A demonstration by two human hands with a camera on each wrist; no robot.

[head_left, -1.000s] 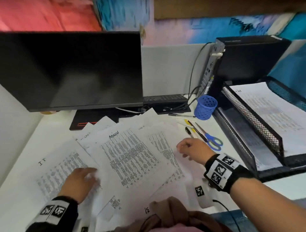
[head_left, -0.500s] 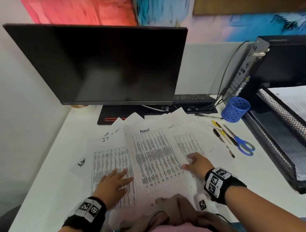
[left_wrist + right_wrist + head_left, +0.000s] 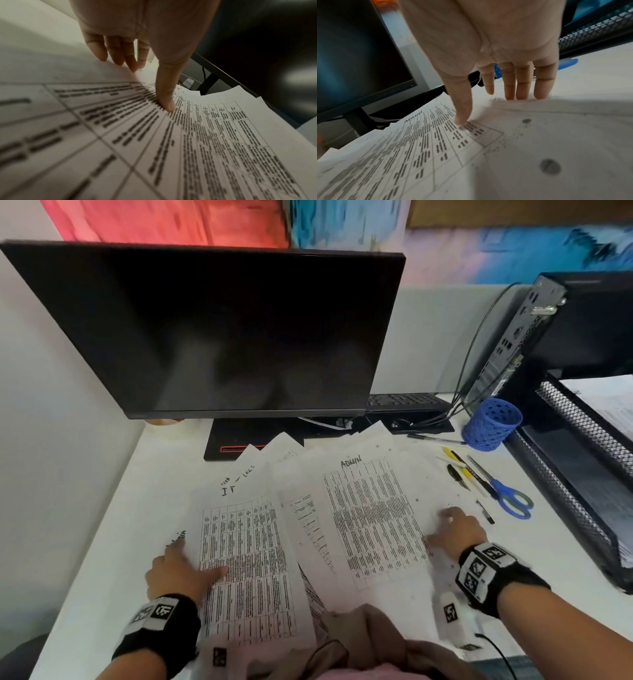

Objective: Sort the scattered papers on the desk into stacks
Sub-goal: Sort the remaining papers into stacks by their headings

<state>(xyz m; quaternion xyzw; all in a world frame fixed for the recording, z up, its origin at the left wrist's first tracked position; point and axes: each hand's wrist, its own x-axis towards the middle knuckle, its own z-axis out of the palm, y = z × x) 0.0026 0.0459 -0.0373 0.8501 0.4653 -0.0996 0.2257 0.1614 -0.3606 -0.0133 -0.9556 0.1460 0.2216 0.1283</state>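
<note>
Printed sheets lie fanned over the white desk [image 3: 113, 525] in front of the monitor. A sheet marked IT [image 3: 246, 559] lies at the left, overlapped by one marked ADMIN [image 3: 370, 518] at the right. My left hand [image 3: 197, 558] holds the IT sheet's left edge. In the left wrist view its thumb [image 3: 169, 104] lies on top of the IT sheet [image 3: 223, 135] and the fingers [image 3: 120, 54] go under the edge. My right hand [image 3: 442, 525] rests flat on the right side of the papers. Its straight fingers [image 3: 522, 88] touch the paper, and the thumb presses the ADMIN sheet [image 3: 428, 142].
A dark monitor [image 3: 212, 337] stands behind the papers, with a keyboard [image 3: 404, 400] behind it. A blue pen cup [image 3: 491, 424], pens [image 3: 460, 470] and blue scissors [image 3: 510, 498] lie at the right. A black mesh tray [image 3: 582, 460] holding paper and a computer case [image 3: 555, 330] fill the right edge.
My left hand has gone from lying flat on the IT sheet to gripping its left edge, thumb on top. The right hand stays on the right side of the papers.
</note>
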